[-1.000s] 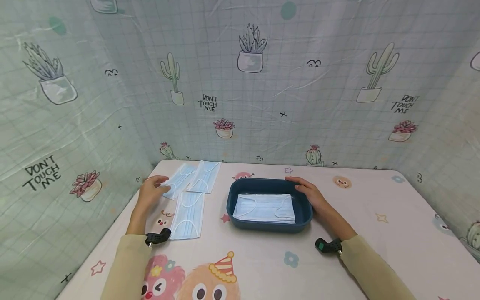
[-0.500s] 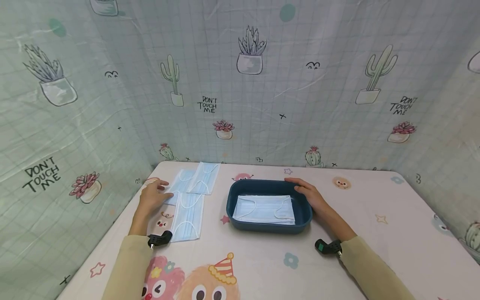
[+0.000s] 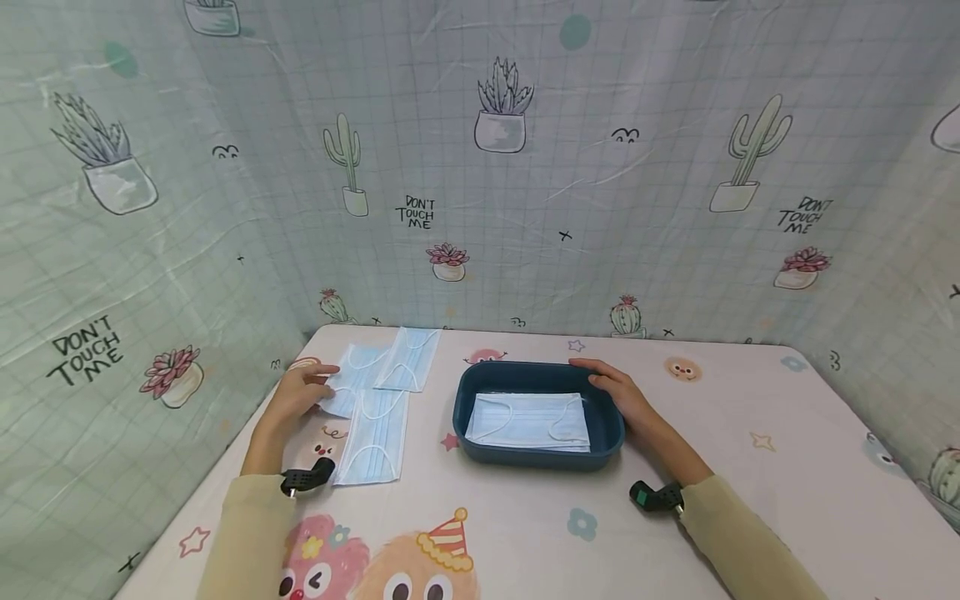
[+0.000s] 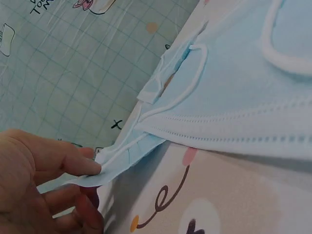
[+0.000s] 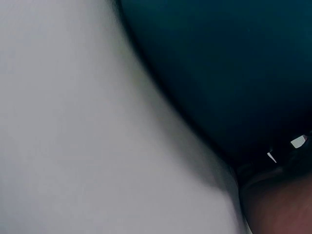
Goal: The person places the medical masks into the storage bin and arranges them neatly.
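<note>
My left hand (image 3: 298,392) pinches the left edge of a light blue face mask (image 3: 343,400). In the left wrist view the thumb (image 4: 80,163) lies over this raised edge (image 4: 129,158), with fingers beneath it. Part of this mask lies under two others: one farther back (image 3: 408,358) and one nearer (image 3: 375,442). My right hand (image 3: 628,398) holds the back right corner of a dark blue plastic bin (image 3: 536,457), its fingers along the rim. Inside the bin lies a flat stack of face masks (image 3: 528,421). The right wrist view shows mostly the bin's wall (image 5: 219,73); the fingers are largely hidden.
A pale tablecloth (image 3: 517,533) with cartoon prints covers the table. Patterned curtains (image 3: 570,275) hang close behind it and on both sides. A black camera mount (image 3: 309,477) sits on the left wrist and another mount (image 3: 656,497) on the right.
The left hand has drawn its mask a little toward the near side, and the mask's left edge is now lifted and bent. The right hand and the bin have stayed put.
</note>
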The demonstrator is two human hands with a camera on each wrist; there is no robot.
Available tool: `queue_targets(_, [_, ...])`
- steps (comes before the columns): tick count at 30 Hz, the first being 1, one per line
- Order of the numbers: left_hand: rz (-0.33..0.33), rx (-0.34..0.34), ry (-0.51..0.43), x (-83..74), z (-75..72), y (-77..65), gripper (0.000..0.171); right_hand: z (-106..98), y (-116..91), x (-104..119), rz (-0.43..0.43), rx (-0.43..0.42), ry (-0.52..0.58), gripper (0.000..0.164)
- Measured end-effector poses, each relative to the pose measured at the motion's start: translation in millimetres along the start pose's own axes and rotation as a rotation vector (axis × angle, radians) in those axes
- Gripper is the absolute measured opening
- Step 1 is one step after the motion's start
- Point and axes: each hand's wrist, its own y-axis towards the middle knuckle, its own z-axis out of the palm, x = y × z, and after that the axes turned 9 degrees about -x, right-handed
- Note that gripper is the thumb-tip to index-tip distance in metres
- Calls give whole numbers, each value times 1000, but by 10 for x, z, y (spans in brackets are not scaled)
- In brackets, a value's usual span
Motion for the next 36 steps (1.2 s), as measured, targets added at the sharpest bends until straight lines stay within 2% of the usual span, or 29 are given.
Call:
queue_targets(7, [-52,20,-6,-1,2,40,41,11,-1,-1,-5,-4,8,46])
queue_targets(12, [-54,-16,-28,-7,3,24,37,12,-6,0,-4,2,14,46])
queue_targets(15, [-35,-42,-19,-37,1,-5,39,12,-6,5,3,2,21,47])
queue_targets(20, [15,-14,17,-66,19,-12,44,10,-3,2,10,2,25,47])
queue_targets(24, [6,-7,24,-59,46,-27,44,8,-2,-11,11,5,19,47])
queue_targets(29, [10,-56,39,-59,47,-27,42,7,-2,-16,10,4,21,46])
queue_targets(36, [20,-80,48,-163,8,-53,40,7,-1,-8,12,11,41,47])
